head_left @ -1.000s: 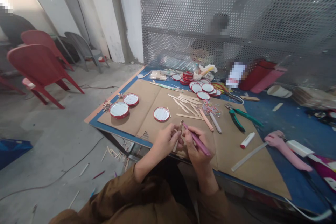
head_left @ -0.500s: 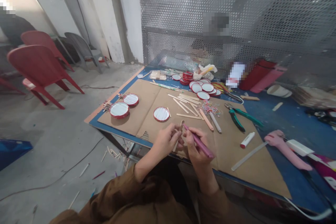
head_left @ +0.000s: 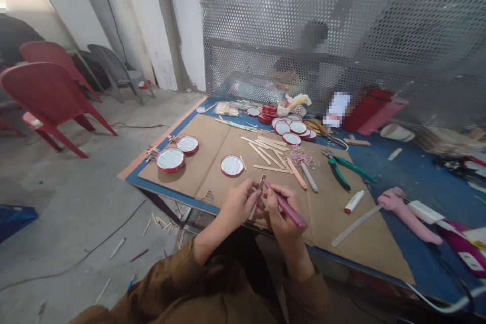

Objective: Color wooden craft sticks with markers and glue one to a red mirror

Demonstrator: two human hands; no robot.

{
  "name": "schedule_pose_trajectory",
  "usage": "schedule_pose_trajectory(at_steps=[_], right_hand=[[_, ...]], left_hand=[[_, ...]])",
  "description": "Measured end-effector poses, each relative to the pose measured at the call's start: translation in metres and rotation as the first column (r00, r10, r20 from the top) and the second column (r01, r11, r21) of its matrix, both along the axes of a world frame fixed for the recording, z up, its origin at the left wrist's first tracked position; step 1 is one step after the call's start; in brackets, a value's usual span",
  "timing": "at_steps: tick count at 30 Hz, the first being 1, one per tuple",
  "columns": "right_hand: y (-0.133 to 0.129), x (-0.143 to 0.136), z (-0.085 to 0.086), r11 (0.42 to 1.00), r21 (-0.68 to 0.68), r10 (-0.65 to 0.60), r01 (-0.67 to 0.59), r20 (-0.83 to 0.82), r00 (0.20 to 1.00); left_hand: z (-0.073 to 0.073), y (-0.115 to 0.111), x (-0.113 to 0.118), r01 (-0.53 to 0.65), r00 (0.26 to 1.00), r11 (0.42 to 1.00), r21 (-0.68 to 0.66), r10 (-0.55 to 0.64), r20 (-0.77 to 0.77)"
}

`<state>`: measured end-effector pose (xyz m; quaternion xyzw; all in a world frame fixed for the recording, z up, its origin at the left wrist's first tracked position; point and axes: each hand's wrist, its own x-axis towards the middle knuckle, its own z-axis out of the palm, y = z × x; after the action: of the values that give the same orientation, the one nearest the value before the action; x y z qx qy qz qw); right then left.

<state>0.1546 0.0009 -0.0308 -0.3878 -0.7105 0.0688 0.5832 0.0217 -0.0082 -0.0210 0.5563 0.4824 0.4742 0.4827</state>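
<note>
My left hand (head_left: pixel 243 201) pinches a thin wooden stick (head_left: pixel 260 185), held up near the front edge of the cardboard. A purple pen (head_left: pixel 285 204) is gripped in my right hand (head_left: pixel 283 215), its tip at the stick's upper end. Beyond my hands, a round white disc with a red rim (head_left: pixel 232 166) lies on the cardboard (head_left: pixel 207 162). Loose wooden sticks (head_left: pixel 270 167) are spread out to its right, beside colourful rubber bands (head_left: pixel 299 156). Two red-rimmed discs with sticks attached (head_left: pixel 170 160) rest at the left.
Green-handled pliers (head_left: pixel 339 174), a white marker with a red end (head_left: pixel 354 202) and a pink glue gun (head_left: pixel 410 216) lie to the right. More red-rimmed discs (head_left: pixel 291 138) are piled at the back, before a perforated metal panel (head_left: pixel 258 25). Red chairs (head_left: pixel 53 96) stand at left.
The view has shifted slightly, so the table and chairs appear a little further left. Both hands keep the same hold on the stick and pen, with hardly any movement.
</note>
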Motion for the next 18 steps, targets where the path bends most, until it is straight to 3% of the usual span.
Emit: schedule_pose_trajectory(at_steps=[5,9,13,15,18], right_hand=[[0.0,-0.001,-0.009,0.998,-0.053,-0.044,0.039,-0.101,0.994],[0.004,0.007,-0.008,0.992,-0.124,-0.052,0.032,-0.161,0.986],[0.017,0.02,0.007,0.984,-0.169,-0.079,0.048,-0.182,0.98],[0.026,0.022,0.014,0.967,-0.254,-0.102,0.025,-0.293,0.951],[0.034,0.02,0.016,0.933,-0.357,-0.135,-0.037,-0.443,0.886]], left_hand=[[-0.001,0.004,0.0,0.014,0.999,0.999,-0.048,-0.016,-0.047],[-0.002,0.017,0.003,0.105,0.989,0.989,-0.104,-0.114,-0.094],[-0.002,0.036,0.012,0.239,0.966,0.952,-0.193,-0.213,0.146],[-0.003,0.044,0.017,0.204,0.949,0.958,-0.204,-0.142,0.28],[-0.007,0.049,0.019,0.145,0.931,0.971,-0.193,-0.068,0.358]])
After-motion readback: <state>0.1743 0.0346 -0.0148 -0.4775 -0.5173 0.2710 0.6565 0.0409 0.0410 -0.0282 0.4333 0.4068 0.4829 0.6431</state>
